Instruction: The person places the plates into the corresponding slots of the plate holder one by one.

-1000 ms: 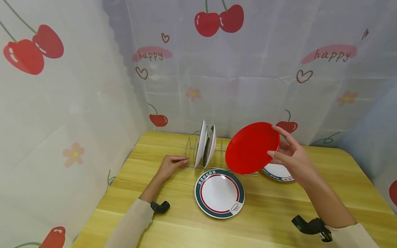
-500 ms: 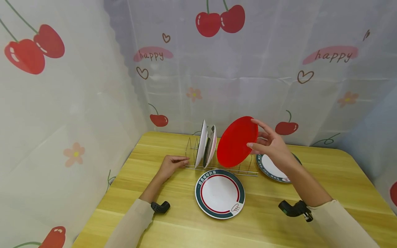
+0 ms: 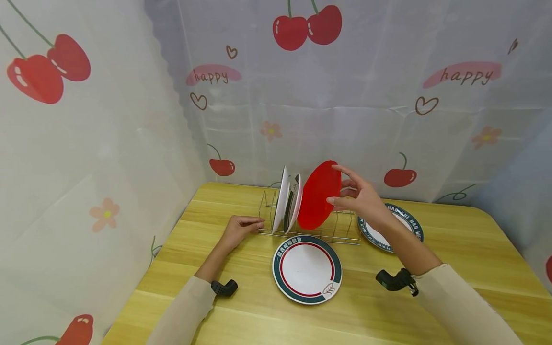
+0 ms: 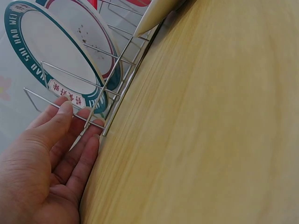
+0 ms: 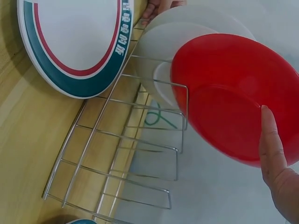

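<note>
My right hand (image 3: 360, 199) grips the red plate (image 3: 319, 196) by its right edge, holding it tilted over the wire dish rack (image 3: 345, 239). In the right wrist view the thumb lies along the underside of the red plate (image 5: 229, 102). At the rack's left end, my left hand (image 3: 237, 232) pinches the wire frame, thumb and fingertips around it in the left wrist view. Two white plates with green rims stand upright in the rack: the left one (image 3: 281, 201) and the one beside it (image 3: 294, 206), close to the red plate.
A white plate with green and red rings (image 3: 307, 270) lies flat in front of the rack. Another green-rimmed plate (image 3: 409, 223) lies to the right, partly behind my right forearm. A cherry-printed curtain (image 3: 366, 129) hangs behind the wooden table (image 3: 345, 321).
My right hand has carried the red plate leftward, from the rack's right part to beside the standing plates, turning it more edge-on. My left hand stays at the rack's end.
</note>
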`<action>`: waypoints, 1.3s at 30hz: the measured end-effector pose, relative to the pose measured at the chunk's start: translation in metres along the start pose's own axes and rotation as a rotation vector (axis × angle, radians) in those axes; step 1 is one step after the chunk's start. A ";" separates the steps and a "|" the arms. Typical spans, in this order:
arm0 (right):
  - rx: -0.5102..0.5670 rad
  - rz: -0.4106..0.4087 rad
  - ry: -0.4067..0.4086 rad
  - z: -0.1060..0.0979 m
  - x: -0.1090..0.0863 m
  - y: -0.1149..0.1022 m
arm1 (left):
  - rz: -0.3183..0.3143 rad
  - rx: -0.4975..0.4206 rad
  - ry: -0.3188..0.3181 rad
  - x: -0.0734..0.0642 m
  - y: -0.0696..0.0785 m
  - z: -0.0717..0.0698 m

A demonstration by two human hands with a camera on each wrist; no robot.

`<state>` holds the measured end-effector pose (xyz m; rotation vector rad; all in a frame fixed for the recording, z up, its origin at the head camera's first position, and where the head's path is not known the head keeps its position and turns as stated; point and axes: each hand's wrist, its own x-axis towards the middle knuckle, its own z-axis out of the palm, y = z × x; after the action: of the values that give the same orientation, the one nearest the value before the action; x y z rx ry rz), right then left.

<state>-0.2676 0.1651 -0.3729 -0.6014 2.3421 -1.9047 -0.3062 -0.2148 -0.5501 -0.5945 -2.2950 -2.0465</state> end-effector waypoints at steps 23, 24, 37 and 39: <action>-0.174 -0.024 -0.065 0.031 0.025 0.002 | -0.021 0.004 -0.007 -0.005 0.016 0.003; -0.182 -0.023 -0.064 0.032 0.025 0.003 | -0.021 0.001 -0.007 -0.006 0.017 0.003; -0.256 -0.037 -0.056 0.044 0.025 0.023 | -0.019 0.006 -0.012 -0.001 0.003 0.001; -0.250 -0.038 -0.061 0.044 0.026 0.024 | -0.012 0.012 -0.008 -0.001 0.002 0.001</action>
<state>-0.2850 0.1194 -0.4005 -0.7164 2.5662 -1.5931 -0.3049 -0.2143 -0.5481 -0.5910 -2.3194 -2.0381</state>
